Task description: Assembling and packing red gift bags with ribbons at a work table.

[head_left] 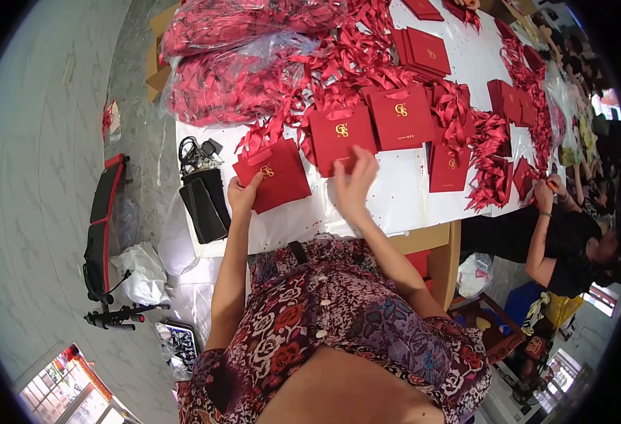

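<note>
My left hand [242, 196] grips the left edge of a flat red paper gift bag [285, 185], thumb on top, close to the table's near edge. The bag lies tilted and bears a gold emblem. My right hand [355, 185] is raised just right of it with its fingers apart, slightly blurred and holding nothing that I can see. It overlaps the lower corner of a second red gift bag [335, 134]; whether it touches that bag I cannot tell. A third red bag [403, 127] lies farther right. Red ribbon handles [338, 114] show at the bags' upper edges.
Clear plastic bags [229, 88] of red ribbon fill the far left. Loose red ribbons [494, 152] and stacks of red bags [423, 51] spread rightward across the white table [381, 201]. A black wallet [204, 208] and keys [197, 152] lie at the left. A co-worker [558, 233] works at the right.
</note>
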Motion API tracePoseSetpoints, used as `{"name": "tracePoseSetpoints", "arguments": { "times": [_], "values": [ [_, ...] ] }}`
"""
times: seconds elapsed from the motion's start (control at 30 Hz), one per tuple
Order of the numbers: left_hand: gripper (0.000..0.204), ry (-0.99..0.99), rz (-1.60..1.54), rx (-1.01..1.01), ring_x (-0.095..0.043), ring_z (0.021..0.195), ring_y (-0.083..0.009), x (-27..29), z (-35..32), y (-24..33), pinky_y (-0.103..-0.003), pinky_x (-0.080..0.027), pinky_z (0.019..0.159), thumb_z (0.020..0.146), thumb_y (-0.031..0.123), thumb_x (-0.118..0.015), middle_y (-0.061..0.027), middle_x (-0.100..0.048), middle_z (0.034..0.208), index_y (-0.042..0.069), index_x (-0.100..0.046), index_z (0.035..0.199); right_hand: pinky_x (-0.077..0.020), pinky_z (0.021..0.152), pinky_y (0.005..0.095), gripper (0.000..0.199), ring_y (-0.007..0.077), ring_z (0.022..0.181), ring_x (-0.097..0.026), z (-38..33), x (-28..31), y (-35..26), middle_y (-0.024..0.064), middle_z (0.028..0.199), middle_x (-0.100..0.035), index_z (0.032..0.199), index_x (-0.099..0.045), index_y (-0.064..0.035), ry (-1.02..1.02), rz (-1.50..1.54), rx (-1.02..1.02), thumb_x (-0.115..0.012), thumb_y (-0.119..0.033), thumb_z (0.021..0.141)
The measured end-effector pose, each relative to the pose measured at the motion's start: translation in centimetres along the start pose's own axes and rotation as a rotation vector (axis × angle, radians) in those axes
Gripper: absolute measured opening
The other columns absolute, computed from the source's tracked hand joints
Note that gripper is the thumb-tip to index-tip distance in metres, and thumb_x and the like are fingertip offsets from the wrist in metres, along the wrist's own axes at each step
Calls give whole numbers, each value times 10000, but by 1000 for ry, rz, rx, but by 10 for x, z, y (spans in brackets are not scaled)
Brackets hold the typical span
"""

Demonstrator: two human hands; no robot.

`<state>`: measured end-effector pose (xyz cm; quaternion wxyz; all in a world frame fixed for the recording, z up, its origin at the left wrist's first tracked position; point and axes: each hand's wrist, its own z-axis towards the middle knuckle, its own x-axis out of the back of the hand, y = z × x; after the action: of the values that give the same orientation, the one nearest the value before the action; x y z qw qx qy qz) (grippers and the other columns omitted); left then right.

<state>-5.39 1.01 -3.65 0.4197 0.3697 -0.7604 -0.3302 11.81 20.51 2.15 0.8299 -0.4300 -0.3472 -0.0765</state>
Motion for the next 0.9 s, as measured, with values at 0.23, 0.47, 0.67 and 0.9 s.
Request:
{"name": "tracePoseSetpoints", "arguments": {
  "times": [0.23,0.47,0.67,0.9],
  "values": [
    [388,82,-318,-51,-616,708,-134,-12,13,5,-267,-501,650,763,257,-851,-75,-668,841,0,-592,894,-399,947,472,617,355,1050,-510,-3,2,70,211,1156,-516,1225,-491,45,16,-135,-379,-739,-355,828],
    [568,112,-191,-169,-620,882,-193,-10,9,-6,-318,-501,799,796,337,-822,-147,-641,1020,-80,-573,1091,-471,704,300,511,169,759,-540,-1,6,72,84,916,-550,1101,-529,16,84,224,-571,-809,-277,790],
    [581,589,313,-677,-518,1059,-247,-16,-20,17,-337,-409,935,831,220,-763,-182,-528,1153,-56,-504,1272,-420,679,255,303,102,748,-437,-3,13,45,3,827,-484,1011,-558,-15,118,475,-488,-767,-113,815],
    [446,-173,-327,-513,-567,854,-117,-42,-50,67,-232,-471,702,896,158,-719,-86,-574,1098,51,-522,1281,-461,629,315,251,195,681,-549,-9,16,-30,88,806,-532,975,-568,-17,-11,334,-49,-745,-20,797]
  ]
}}
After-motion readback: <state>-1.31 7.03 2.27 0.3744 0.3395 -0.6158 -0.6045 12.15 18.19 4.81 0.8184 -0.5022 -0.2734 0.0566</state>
